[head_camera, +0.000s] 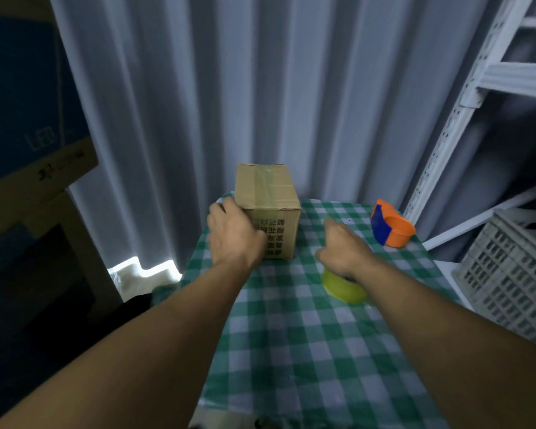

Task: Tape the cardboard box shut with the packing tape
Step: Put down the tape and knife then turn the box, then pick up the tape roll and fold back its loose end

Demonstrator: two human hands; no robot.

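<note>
- Nearest the camera, two bare forearms reach forward over the checked tablecloth (291,351), which is green and white and covers a small table.
- At about 2 o'clock from the table's middle, the right hand (342,250) sits on top of the yellowish roll of tape (344,286). The fingers are curled and the forefinger points away, but the wrist hides the contact, so I cannot tell whether the roll is gripped or only touched.
- At about 11 o'clock, the left hand (234,235) lies with fingers spread and lightly bent against the near-left side of the cardboard box (268,209), bracing it rather than lifting it.
- Standing upright at 12 o'clock near the table's far edge, the box has its flaps closed. A shiny strip of tape (265,187) already runs along the top seam and down the front face.
- My reading: the main seam looks sealed, so the step in hand is either fetching the roll for a further strip or setting it down after the last one.
- If another strip is meant, the next move calls for a firm hold on the roll, finding its loose end, and keeping the box steady.
- Farther off at 2 o'clock, an orange and blue tape dispenser (390,227) lies untouched, well apart from both hands.
- Beyond, a grey curtain (229,88) hangs at 12 o'clock.
</note>
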